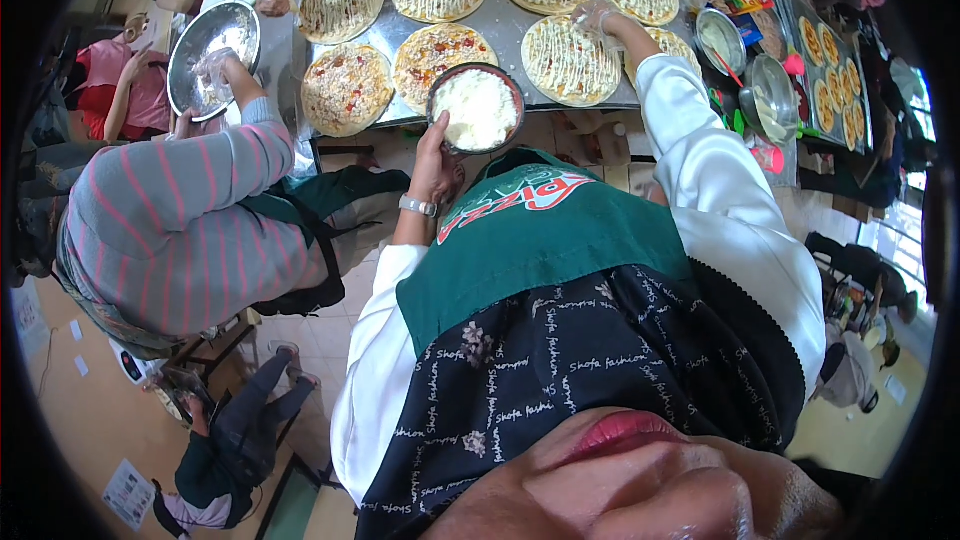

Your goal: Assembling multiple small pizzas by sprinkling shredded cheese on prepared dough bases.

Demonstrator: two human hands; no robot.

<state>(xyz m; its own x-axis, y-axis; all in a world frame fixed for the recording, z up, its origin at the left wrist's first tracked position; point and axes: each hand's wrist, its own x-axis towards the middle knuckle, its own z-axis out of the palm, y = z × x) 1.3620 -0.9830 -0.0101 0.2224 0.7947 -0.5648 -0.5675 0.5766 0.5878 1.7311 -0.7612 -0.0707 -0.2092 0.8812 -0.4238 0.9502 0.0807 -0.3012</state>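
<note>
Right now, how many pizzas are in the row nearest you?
4: leftmost pizza, second pizza partly behind the bowl, third pizza under the right hand, fourth pizza partly hidden by the right forearm.

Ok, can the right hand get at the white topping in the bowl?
Probably yes: the white topping lies uncovered, the left hand grips the bowl by its side, and nothing visible blocks the right hand over a pizza.

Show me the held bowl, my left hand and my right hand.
Held bowl [478, 67]: head view, on its far rim.
Left hand [432, 160]: head view, mid-hand, below the thumb.
Right hand [600, 18]: head view, on its gloved middle.
</note>
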